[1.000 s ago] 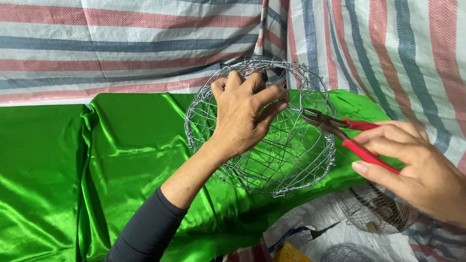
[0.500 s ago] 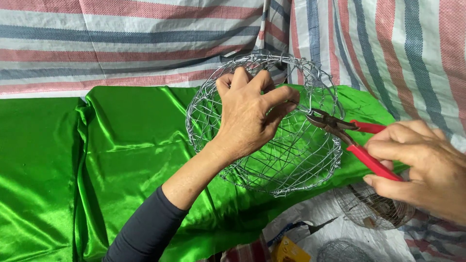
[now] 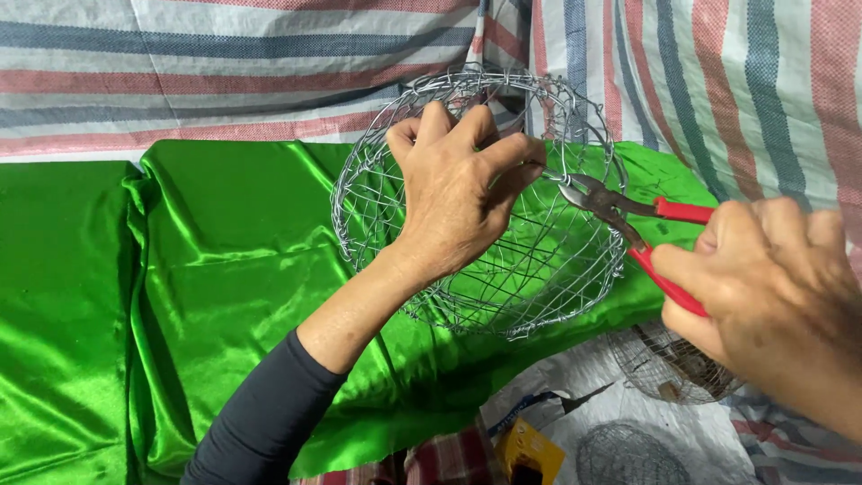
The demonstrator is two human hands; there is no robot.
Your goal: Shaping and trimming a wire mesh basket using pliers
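So the left hand point(image 3: 453, 193) is up on a round wire basket point(image 3: 480, 202), a silvery cage-like thing made of thin wire rings and ribs, and its fingers point(image 3: 503, 153) are curled over the upper rim, pinching the wire near the top right side. The basket is held up in the middle of the view, tilted so its open side faces the camera, in front of a shiny green satin cloth point(image 3: 206, 269) that's draped across the left and centre. A dark long sleeve point(image 3: 269, 418) covers that forearm up to just short of the wrist. The right hand point(image 3: 772, 296) comes in from the right edge and its fingers are wrapped around the red handles of a pair of pliers point(image 3: 628, 220), handles spread a bit apart. The metal nose of the pliers points left and sits right at the basket's rim, just beside the left fingertips; can't really tell if the tips are actually biting a wire or just touching it. Behind everything hangs a striped woven tarp point(image 3: 700, 81) in red, blue-grey and white. Down at the lower right, on a pale sheet, lie two more small wire mesh pieces point(image 3: 669, 364), and a yellow packet point(image 3: 530, 454) pokes up at the bottom edge, well apart from both hands.
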